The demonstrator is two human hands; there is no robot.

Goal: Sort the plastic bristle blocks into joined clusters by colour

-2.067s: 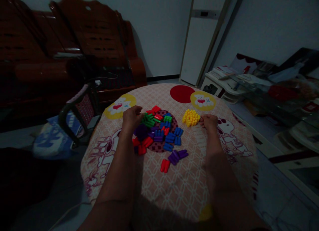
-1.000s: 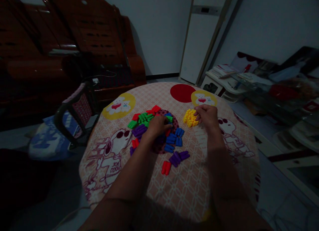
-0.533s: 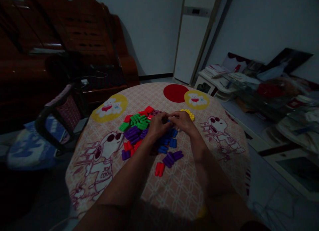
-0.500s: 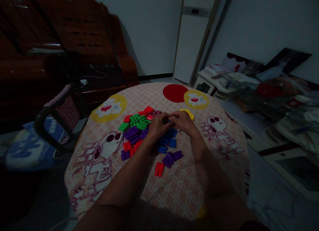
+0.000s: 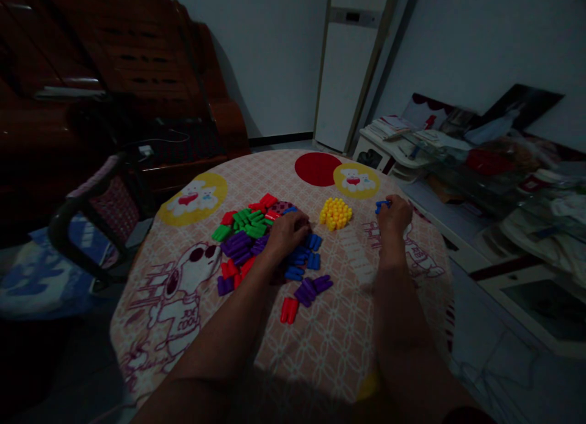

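Note:
On the right side of the round table, my right hand (image 5: 396, 216) is closed on a small blue plastic block (image 5: 381, 207), which pokes out past the fingers on the left. My left hand (image 5: 288, 233) lies over the pile, fingers curled beside the blue blocks (image 5: 300, 257); whatever is under its fingers is hidden. Green blocks (image 5: 249, 221) and purple blocks (image 5: 238, 246) lie left of it, with red blocks (image 5: 262, 202) behind. A tight cluster of yellow pieces (image 5: 336, 214) stands between my hands. Nearer me are a red block (image 5: 289, 310) and purple blocks (image 5: 312, 288).
A patterned cloth (image 5: 339, 344) covers the table. At the left stands a chair with a dark frame (image 5: 68, 241), before a wooden sofa (image 5: 151, 64). A low white cabinet (image 5: 517, 271) with clutter runs along the right.
My hands have come apart. The right one has moved right with the blue block, uncovering the yellow cluster; the left has stayed over the pile.

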